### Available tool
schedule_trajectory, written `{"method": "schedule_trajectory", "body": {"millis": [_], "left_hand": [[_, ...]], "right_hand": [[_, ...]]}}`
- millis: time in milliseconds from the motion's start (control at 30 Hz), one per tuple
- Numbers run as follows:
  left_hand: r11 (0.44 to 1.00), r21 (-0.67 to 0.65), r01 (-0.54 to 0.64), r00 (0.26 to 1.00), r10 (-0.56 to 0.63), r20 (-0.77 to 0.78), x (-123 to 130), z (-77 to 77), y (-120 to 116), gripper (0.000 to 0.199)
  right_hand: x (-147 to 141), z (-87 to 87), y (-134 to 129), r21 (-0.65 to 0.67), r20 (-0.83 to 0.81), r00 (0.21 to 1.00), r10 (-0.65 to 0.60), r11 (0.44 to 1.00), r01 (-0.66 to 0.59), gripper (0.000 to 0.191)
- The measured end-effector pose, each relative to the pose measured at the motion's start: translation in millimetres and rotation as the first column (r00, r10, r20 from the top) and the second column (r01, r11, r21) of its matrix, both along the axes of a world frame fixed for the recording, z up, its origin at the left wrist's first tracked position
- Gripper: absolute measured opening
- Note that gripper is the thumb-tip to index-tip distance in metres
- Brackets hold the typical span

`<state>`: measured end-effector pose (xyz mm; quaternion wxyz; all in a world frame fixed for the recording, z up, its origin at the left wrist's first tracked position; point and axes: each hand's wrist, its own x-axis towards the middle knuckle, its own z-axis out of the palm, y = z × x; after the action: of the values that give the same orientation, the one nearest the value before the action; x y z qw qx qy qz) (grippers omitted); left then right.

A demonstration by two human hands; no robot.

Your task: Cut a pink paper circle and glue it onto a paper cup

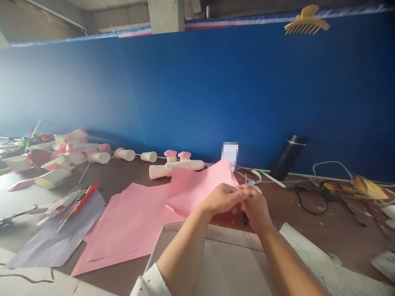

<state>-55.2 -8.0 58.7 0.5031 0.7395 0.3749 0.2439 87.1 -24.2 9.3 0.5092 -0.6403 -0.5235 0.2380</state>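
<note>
My left hand (224,199) is closed, its fingers pinched at the right edge of a raised pink paper sheet (197,187). Right beside it, fingertips meeting, my right hand (254,203) is closed too. A thin pale tip (246,179) sticks up above the right fingers and a small black end (245,218) shows below them; what this thing is stays hidden. More pink paper (126,230) lies flat to the left of the hands. Under my forearms sits a shallow white cardboard box (228,263).
Stacked paper cups (182,166) lie behind the pink sheet, with pink-topped cups heaped left. A red utility knife (82,201) and scissors (23,213) rest near grey paper (66,242). A black bottle (288,158), cables (311,199) and a printed sheet (327,263) are right.
</note>
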Motion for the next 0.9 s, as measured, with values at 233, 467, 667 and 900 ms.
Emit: {"method": "schedule_trajectory", "body": {"millis": [233, 467, 667, 900], "left_hand": [[0.749, -0.360, 0.557, 0.731, -0.648, -0.216, 16, -9.8, -7, 0.048], [0.940, -0.294, 0.173, 0.965, -0.222, -0.142, 8, -38.7, 9, 0.043], [0.865, -0.397, 0.306, 0.867, -0.082, 0.491, 16, -47.6, 7, 0.057], [0.798, -0.603, -0.019, 0.528, 0.520, 0.671, 36, -62.9, 19, 0.044]], "right_hand": [[-1, 11.5, -8, 0.133, -0.198, 0.975, -0.099, 0.983, 0.127, 0.041], [9, 22.2, -6, 0.156, -0.545, 0.821, -0.169, 0.942, 0.297, 0.040], [2, 15.3, 0, 0.240, -0.711, 0.701, 0.056, 0.956, 0.167, 0.035], [-6, -2.5, 4, 0.239, -0.671, 0.735, 0.093, 0.966, 0.096, 0.035]]}}
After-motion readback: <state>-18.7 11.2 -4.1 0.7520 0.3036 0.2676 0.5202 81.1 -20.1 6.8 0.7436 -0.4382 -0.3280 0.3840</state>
